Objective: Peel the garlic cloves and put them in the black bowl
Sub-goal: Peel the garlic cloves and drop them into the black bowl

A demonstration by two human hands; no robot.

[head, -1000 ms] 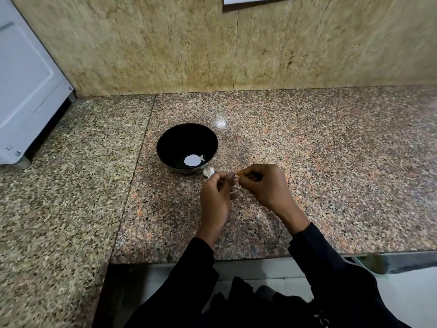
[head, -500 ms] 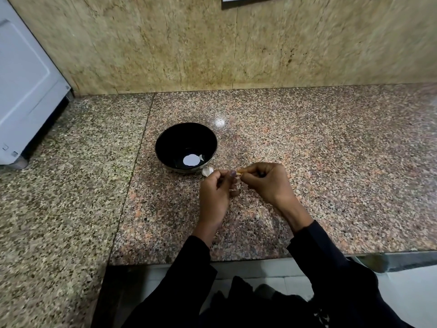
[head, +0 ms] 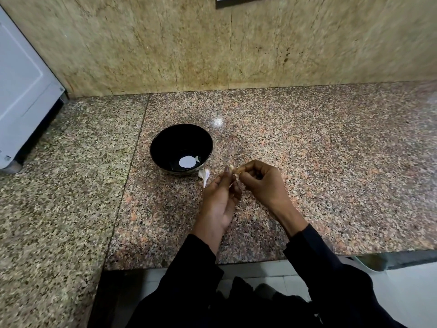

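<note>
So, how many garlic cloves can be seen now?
2 for certain: one garlic clove pinched between both hands, one unpeeled clove on the counter beside the black bowl. The bowl may hold another.

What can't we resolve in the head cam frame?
- Garlic clove, head view: mostly hidden between left hand and right hand; how much is peeled is unclear.
- Black bowl: white glare on the bottom, the small pale bit beside it too small to identify.
- Frame on wall: cut off by top edge.
</note>
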